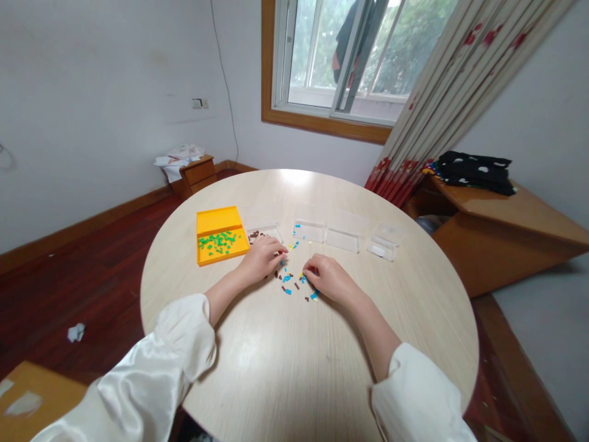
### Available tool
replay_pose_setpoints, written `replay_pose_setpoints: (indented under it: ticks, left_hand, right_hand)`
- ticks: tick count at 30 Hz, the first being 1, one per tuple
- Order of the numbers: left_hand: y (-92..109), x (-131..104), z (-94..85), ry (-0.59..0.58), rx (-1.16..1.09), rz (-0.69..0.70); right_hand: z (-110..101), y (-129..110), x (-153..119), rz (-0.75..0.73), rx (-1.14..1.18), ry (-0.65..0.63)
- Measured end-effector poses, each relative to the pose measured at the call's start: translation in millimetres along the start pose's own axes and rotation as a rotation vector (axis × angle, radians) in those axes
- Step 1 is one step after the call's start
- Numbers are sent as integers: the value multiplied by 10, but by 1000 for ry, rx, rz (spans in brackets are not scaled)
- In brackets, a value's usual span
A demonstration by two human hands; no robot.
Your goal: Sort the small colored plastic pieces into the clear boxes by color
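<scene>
Small blue, brown and yellow pieces lie loose in the middle of the round table, among them a blue piece and a brown piece. My left hand is over the left side of these pieces, fingers apart, beside a clear tray with brown pieces. At the right edge of the scatter, my right hand has its thumb and fingertips together by a yellow piece; what they pinch is too small to tell. An open yellow box holds many green pieces.
Beyond my hands stand a clear tray with a few blue pieces, another clear tray and a small clear box. The round table has a curved edge. A wooden cabinet with dark cloth is at the right.
</scene>
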State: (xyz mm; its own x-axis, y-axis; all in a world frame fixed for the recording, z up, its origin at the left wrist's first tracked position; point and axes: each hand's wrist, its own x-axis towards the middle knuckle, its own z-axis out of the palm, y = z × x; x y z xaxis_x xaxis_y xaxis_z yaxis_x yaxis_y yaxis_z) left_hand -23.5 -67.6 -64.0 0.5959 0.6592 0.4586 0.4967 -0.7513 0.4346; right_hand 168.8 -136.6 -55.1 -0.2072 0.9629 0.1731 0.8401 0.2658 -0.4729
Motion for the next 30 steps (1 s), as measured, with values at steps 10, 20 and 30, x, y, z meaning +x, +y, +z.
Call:
replay_pose_setpoints:
  ticks: [10,20,30]
  left_hand:
    - [148,-30,76,53,-64,142]
    - [-192,30,-179,267,86,-210]
    - [-297,67,-221,191,192,-367]
  right_hand:
    - [192,-122,96,138,573,190]
    - [186,-94,86,155,492,249]
    - [201,-132,50,40,263,192]
